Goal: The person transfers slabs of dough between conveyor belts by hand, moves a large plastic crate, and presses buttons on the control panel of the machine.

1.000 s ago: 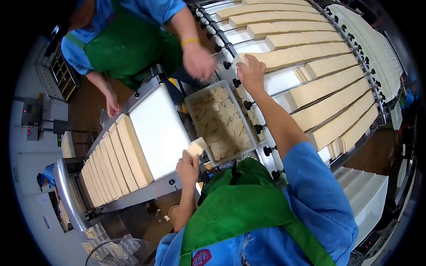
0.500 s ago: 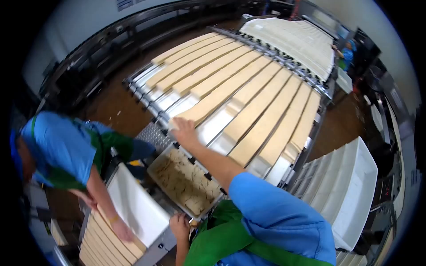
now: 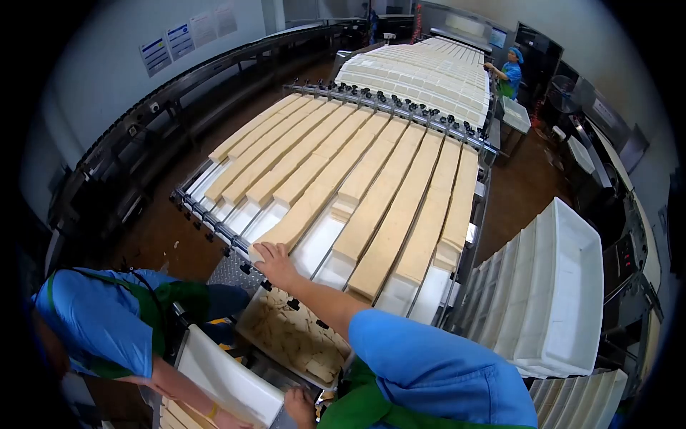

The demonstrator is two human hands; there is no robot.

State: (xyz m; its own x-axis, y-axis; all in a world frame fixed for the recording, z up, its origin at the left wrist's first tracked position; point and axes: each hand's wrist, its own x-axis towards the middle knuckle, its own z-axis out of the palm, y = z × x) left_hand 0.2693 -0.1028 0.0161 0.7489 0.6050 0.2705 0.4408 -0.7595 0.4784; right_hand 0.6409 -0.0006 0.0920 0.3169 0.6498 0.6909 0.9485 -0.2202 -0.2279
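My right hand point(image 3: 275, 264) reaches out with its fingers curled over the near end of a long cream-coloured dough strip point(image 3: 304, 211). That strip sticks out closer to me than its neighbours on the white slatted conveyor point(image 3: 314, 247). Several similar strips point(image 3: 379, 247) lie side by side in lanes. Low in the view, my left hand point(image 3: 299, 406) has its fingers curled beside the end of a white tray point(image 3: 225, 372); what it holds, if anything, is hidden. A bin of dough scraps point(image 3: 296, 332) stands beneath my right forearm.
On the left a co-worker in a blue shirt point(image 3: 93, 314) bends over more strips beside the white tray. White plastic crates point(image 3: 572, 300) are stacked at right. A metal bar with black knobs point(image 3: 400, 107) crosses the conveyor. Another person point(image 3: 509, 75) stands far back.
My view has turned and lifted, so the conveyor looks more upright and the bin lower. My right hand stays at the strip's end. The co-worker's arm appears lower in the frame.
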